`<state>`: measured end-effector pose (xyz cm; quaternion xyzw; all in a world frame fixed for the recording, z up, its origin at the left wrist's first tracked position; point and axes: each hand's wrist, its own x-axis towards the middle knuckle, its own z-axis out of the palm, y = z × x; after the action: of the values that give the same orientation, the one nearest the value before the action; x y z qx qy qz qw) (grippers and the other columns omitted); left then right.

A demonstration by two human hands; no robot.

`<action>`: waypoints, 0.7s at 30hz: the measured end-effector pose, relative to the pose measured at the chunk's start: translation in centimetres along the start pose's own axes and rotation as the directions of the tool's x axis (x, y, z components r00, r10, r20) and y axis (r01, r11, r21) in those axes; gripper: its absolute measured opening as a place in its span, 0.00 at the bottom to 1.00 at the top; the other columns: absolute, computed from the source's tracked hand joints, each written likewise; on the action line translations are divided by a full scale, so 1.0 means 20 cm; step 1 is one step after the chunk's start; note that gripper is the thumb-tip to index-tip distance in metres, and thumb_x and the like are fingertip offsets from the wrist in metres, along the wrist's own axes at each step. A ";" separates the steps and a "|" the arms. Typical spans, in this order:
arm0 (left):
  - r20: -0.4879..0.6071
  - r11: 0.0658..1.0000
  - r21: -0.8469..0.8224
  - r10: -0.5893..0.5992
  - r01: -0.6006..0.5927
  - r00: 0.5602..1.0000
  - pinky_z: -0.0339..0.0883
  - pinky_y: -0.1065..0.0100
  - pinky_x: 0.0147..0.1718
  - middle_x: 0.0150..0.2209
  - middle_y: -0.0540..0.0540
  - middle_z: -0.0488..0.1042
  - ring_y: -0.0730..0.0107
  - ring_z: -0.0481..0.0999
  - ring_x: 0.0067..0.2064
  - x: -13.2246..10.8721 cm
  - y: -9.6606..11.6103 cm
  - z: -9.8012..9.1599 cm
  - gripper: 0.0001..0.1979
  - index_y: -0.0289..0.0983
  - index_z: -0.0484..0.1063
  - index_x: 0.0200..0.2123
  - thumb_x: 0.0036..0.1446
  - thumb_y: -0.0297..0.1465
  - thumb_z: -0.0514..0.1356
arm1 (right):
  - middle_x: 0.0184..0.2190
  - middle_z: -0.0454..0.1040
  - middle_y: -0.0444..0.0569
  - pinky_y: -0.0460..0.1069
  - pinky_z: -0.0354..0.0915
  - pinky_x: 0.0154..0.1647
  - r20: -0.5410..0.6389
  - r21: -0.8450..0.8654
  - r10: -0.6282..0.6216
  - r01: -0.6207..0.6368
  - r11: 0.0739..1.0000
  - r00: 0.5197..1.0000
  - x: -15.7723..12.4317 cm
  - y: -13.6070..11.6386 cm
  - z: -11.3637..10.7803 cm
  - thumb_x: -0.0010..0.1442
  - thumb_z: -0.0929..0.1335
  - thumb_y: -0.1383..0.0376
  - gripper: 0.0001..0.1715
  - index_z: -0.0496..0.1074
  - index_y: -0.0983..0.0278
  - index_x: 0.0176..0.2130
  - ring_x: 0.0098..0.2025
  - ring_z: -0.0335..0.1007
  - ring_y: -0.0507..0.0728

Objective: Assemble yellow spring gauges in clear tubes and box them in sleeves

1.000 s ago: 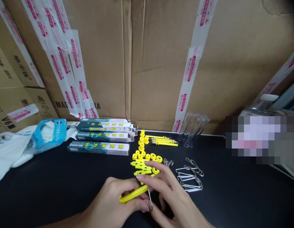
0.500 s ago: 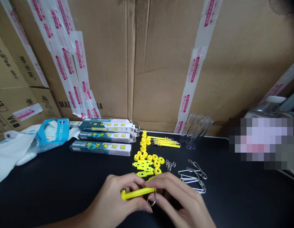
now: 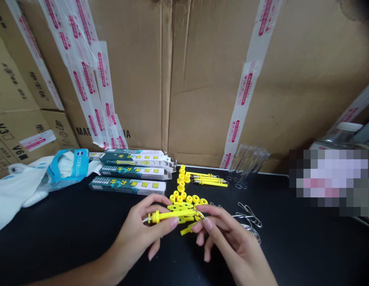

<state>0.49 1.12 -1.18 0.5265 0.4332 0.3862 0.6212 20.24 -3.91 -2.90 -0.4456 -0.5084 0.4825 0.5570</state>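
Observation:
My left hand (image 3: 139,228) is closed around a yellow spring scale rod (image 3: 174,215), thumb in front and fingers behind. The rod lies nearly level above the black table, a collar and a metal piece at its left end. At its right end is a small wire ring (image 3: 199,215), pinched between thumb and forefinger of my right hand (image 3: 232,238). Just behind the hands lie flat yellow slotted pieces (image 3: 180,207), partly hidden. Beyond them sit yellow ring caps (image 3: 188,199) and several flanged yellow caps (image 3: 181,186).
Finished-looking yellow rods with springs (image 3: 209,181) lie at the back, beside clear tubes (image 3: 251,165). Bent wire hooks (image 3: 250,216) are to the right. Spring scale boxes (image 3: 127,186) and a blue-white packet (image 3: 68,167) stand left. A cardboard wall (image 3: 199,87) closes the back.
Both hands have risen and moved slightly apart, bringing the rod up from the table's near side. More of the rod's collar and left end now shows.

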 end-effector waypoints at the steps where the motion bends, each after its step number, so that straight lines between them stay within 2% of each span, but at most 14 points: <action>1: 0.001 0.999 -0.044 -0.003 0.003 1.000 0.49 0.81 0.08 0.29 0.50 0.76 0.86 0.58 0.12 0.00 0.01 0.00 0.25 0.37 0.69 0.43 0.48 0.44 0.72 | 0.32 0.79 0.48 0.45 0.74 0.24 0.001 0.001 0.010 -0.010 1.000 1.000 0.00 0.00 0.00 0.66 0.68 0.53 0.19 0.76 0.60 0.50 0.26 0.73 0.52; 5: 0.001 0.976 -0.215 -0.026 0.025 1.000 0.56 0.81 0.10 0.25 0.47 0.77 0.83 0.60 0.16 0.00 0.04 -0.01 0.30 0.33 0.69 0.47 0.45 0.44 0.73 | 0.32 0.79 0.48 0.46 0.74 0.23 0.014 -0.030 0.047 -0.046 0.998 0.999 -0.01 0.02 -0.02 0.67 0.67 0.52 0.21 0.76 0.60 0.52 0.23 0.71 0.51; 8: -0.024 0.960 -0.278 -0.019 0.012 1.000 0.58 0.82 0.11 0.27 0.43 0.78 0.77 0.66 0.21 0.00 0.04 -0.01 0.30 0.33 0.69 0.44 0.44 0.42 0.75 | 0.33 0.79 0.49 0.46 0.74 0.21 0.020 -0.040 0.035 -0.034 0.999 0.999 -0.01 0.04 -0.02 0.67 0.67 0.52 0.21 0.77 0.61 0.52 0.23 0.73 0.52; 11: -0.074 0.956 -0.292 -0.013 -0.009 0.997 0.58 0.82 0.11 0.29 0.44 0.78 0.74 0.69 0.24 0.01 0.04 -0.01 0.28 0.34 0.69 0.41 0.42 0.42 0.76 | 0.32 0.78 0.49 0.45 0.74 0.20 0.034 -0.072 0.019 -0.017 0.997 0.999 -0.01 0.04 -0.02 0.68 0.65 0.52 0.21 0.76 0.60 0.53 0.25 0.74 0.53; 13: -0.100 0.960 -0.278 -0.007 -0.021 0.995 0.57 0.83 0.11 0.28 0.47 0.76 0.76 0.68 0.24 0.02 0.03 -0.01 0.28 0.34 0.70 0.39 0.42 0.44 0.75 | 0.32 0.79 0.49 0.44 0.73 0.19 0.073 -0.160 -0.002 0.014 0.987 0.997 -0.01 0.03 -0.02 0.69 0.64 0.54 0.20 0.76 0.60 0.53 0.26 0.74 0.53; 15: -0.117 0.968 -0.249 0.004 -0.033 0.993 0.55 0.83 0.11 0.26 0.50 0.72 0.79 0.65 0.23 0.03 0.03 -0.01 0.27 0.34 0.72 0.38 0.45 0.46 0.74 | 0.32 0.80 0.49 0.44 0.73 0.20 0.144 -0.296 -0.073 0.113 0.948 0.987 -0.02 0.01 -0.01 0.70 0.63 0.58 0.18 0.77 0.60 0.52 0.28 0.76 0.54; 17: -0.116 0.976 -0.216 0.007 -0.032 0.993 0.53 0.83 0.10 0.23 0.54 0.67 0.81 0.60 0.20 0.03 0.02 0.00 0.26 0.34 0.72 0.37 0.47 0.50 0.71 | 0.33 0.82 0.49 0.45 0.75 0.27 0.266 -0.415 -0.191 0.292 0.862 0.945 -0.03 -0.01 -0.01 0.68 0.64 0.65 0.15 0.78 0.60 0.49 0.31 0.78 0.54; 19: -0.107 0.982 -0.186 0.000 -0.020 0.994 0.52 0.83 0.11 0.21 0.57 0.62 0.83 0.57 0.18 0.03 0.01 0.01 0.28 0.34 0.72 0.38 0.48 0.53 0.70 | 0.34 0.83 0.50 0.46 0.75 0.34 0.402 -0.467 -0.287 0.464 0.753 0.870 -0.04 -0.02 0.00 0.65 0.66 0.71 0.15 0.78 0.62 0.48 0.33 0.79 0.55; 21: -0.098 0.987 -0.162 -0.010 -0.006 0.995 0.53 0.82 0.11 0.22 0.58 0.62 0.84 0.58 0.18 0.03 0.00 0.01 0.29 0.34 0.73 0.37 0.47 0.55 0.69 | 0.33 0.83 0.51 0.47 0.74 0.36 0.498 -0.468 -0.320 0.560 0.684 0.806 -0.03 -0.03 0.00 0.64 0.67 0.74 0.16 0.77 0.65 0.49 0.33 0.78 0.55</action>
<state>0.92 1.60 -1.16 0.4540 0.4311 0.4450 0.6403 20.22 -4.66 -2.49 -0.3571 -0.8233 0.2226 0.3809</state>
